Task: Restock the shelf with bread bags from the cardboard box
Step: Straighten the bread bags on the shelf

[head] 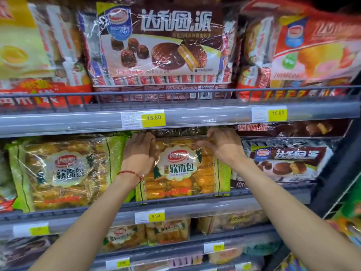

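A clear bread bag [181, 169] with green edges and golden rolls stands upright on the middle shelf [195, 207], behind its wire rail. My left hand [139, 151] lies flat against the bag's upper left side, a red string at the wrist. My right hand [222, 144] pinches the bag's top right corner just under the shelf above. A second, identical bread bag [64, 173] stands to the left, touching the first. The cardboard box is out of view.
Brown chocolate-pie bags [283, 161] stand right of the bread bag, and larger ones [162, 49] fill the shelf above. Yellow price tags [154, 118] hang on the shelf rails. Lower shelves hold more bread bags [168, 230]. A dark upright frame [340, 163] bounds the right side.
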`<state>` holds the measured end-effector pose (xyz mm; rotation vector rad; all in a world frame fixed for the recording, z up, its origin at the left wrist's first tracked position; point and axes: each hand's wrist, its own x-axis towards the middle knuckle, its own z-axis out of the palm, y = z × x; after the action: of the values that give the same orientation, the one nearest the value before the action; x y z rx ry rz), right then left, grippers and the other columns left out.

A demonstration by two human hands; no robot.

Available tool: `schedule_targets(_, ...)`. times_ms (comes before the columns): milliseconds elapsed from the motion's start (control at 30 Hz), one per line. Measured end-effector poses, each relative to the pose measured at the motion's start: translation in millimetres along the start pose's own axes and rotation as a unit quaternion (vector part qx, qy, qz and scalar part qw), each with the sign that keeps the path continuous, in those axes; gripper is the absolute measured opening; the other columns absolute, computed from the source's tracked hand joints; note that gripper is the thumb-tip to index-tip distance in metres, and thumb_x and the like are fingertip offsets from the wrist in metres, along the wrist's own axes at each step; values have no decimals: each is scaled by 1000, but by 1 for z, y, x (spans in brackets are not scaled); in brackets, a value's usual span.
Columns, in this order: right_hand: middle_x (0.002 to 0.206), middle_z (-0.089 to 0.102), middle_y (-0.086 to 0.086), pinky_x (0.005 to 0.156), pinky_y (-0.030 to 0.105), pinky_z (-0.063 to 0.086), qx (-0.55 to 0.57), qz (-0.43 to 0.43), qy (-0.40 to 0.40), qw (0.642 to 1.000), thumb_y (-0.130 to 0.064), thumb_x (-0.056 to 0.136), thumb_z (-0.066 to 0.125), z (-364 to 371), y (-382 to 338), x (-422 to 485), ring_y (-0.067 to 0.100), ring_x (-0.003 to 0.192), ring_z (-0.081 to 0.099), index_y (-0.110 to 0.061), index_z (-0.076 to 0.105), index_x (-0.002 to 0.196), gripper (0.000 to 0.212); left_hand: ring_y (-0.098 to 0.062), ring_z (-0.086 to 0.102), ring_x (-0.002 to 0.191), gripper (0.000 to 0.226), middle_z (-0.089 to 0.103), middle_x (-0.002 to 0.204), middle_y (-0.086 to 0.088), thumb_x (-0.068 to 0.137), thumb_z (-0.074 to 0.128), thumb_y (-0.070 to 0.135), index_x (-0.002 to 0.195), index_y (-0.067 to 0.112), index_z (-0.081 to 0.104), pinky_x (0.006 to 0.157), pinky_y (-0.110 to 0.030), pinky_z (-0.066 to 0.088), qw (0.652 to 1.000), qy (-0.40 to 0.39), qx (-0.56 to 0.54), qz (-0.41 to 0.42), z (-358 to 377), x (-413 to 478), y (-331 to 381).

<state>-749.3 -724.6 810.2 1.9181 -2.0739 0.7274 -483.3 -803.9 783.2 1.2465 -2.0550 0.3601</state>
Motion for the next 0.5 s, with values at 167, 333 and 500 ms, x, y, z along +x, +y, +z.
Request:
schedule_targets(167,94,66,0,90,37,50,-30,38,-33,998,-81,84,49,-10,-5,0,23,93,62,-17,61,96,67,-25,53,83,10,63,89,-2,86,56,15,94,18,59,73,-34,42,1000,-17,20,-7,-3,2,1)
schedule_targets(333,123,57,2,96,33,29,92,71,-58,992,-62,93,58,-19,-4,-13,22,121,45,-21,57,105,43,-24,53,93,13,62,97,0,86,55,16,99,19,59,80,-35,41,999,-24,-17,-37,-2,-1,1)
schedule_targets(500,125,64,5,91,30,34,124,68,-18,990,-45,102,54,-12,1,-13,25,122,51,-21,62,106,25,-22,53,91,12,63,95,0,90,52,15,97,21,59,79,-34,38,999,-22,-21,-26,0,3,-3)
